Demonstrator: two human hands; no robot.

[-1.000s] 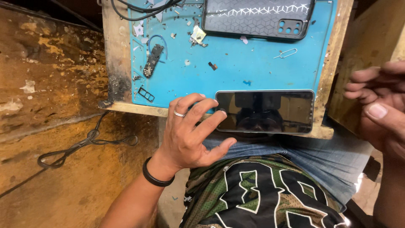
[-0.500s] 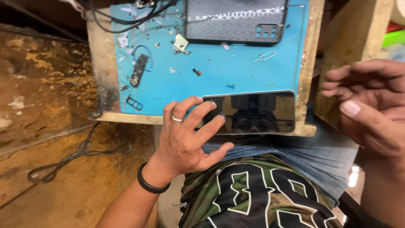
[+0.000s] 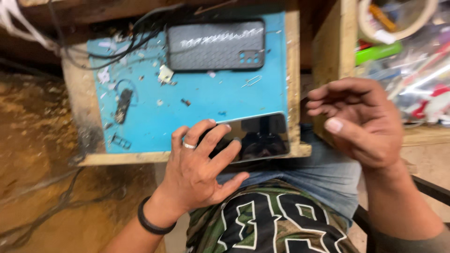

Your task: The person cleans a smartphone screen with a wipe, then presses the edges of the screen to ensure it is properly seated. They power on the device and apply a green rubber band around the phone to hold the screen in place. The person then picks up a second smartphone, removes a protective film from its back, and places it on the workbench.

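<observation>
L hand (image 3: 199,171) lies spread, fingers fanned, tips resting on the L end of a phone (image 3: 255,137); it presses flat on the glass, not pinching or wrapping it. A ring (image 3: 189,146) sits on 1 finger, a black band (image 3: 151,224) on the wrist. The phone lies screen-up, dark and glossy, at the near R corner of a blue mat (image 3: 206,100), its near edge about level w/ the board's front edge. R hand (image 3: 358,122) hangs in the air off to the R of the board, holding nothing, fingers loosely curled, thumb out, well apart from the phone. At the far edge of the mat lies a 2nd phone (image 3: 215,45), back up in a dark textured case, camera block toward the R. Small bits dot the mat btw the 2 phones: a paperclip (image 3: 251,81), a white scrap (image 3: 165,73), a dark strip part (image 3: 123,105) near the L side. Black cables (image 3: 117,44) run in over the far L corner. A wooden board (image 3: 293,93) frames the mat. Far R: cluttered shelf w/ a tape roll (image 3: 398,18), blurred.
</observation>
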